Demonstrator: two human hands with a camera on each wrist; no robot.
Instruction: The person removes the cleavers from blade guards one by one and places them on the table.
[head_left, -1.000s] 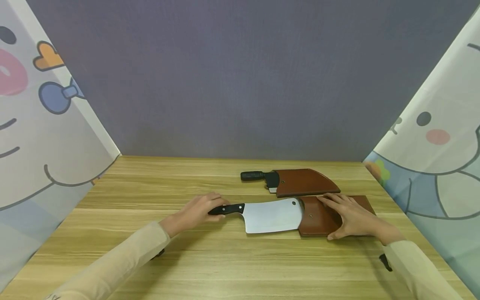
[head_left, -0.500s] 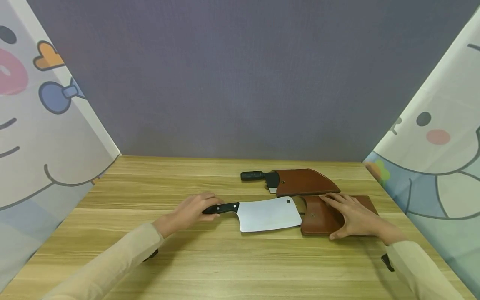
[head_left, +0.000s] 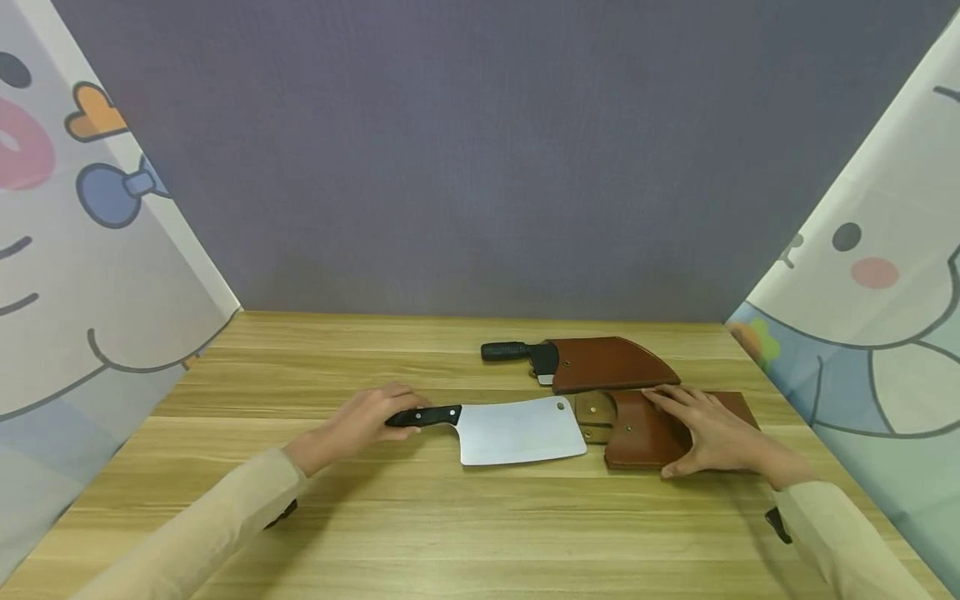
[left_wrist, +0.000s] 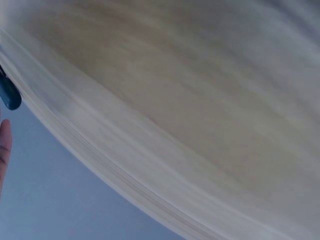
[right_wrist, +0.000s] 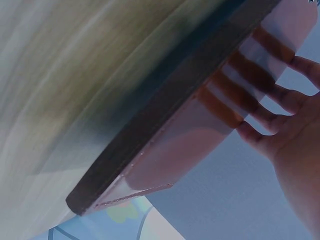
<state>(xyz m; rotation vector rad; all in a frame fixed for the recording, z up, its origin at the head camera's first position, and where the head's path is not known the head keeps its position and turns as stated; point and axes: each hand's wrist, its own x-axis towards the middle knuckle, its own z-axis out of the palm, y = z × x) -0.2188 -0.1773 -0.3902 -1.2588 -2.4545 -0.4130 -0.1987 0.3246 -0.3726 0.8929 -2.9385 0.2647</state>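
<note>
My left hand (head_left: 371, 417) grips the black riveted handle of a cleaver (head_left: 517, 433), whose bare, broad blade points right over the table. At its mouth, a brown leather knife sheath (head_left: 637, 437) shows a lighter inner flap with metal snaps (head_left: 595, 410), just past the blade tip. My right hand (head_left: 708, 437) spans the sheath, thumb at the near edge and fingers at the far edge, holding it. Fingertips meet the leather in the right wrist view, with their reflections on it. Only a fingertip (left_wrist: 5, 145) and a dark rounded handle end appear in the left wrist view.
Behind the sheath lies a second knife with a black handle (head_left: 504, 352), its blade in a brown leather sheath (head_left: 611, 364). The wooden table (head_left: 450, 533) meets a grey back panel (head_left: 480, 167). Cartoon-printed panels stand at both sides.
My left hand has drawn the cleaver leftward, so its blade tip has come away from the sheath mouth and the inner flap shows. The right hand and sheath have shifted slightly right.
</note>
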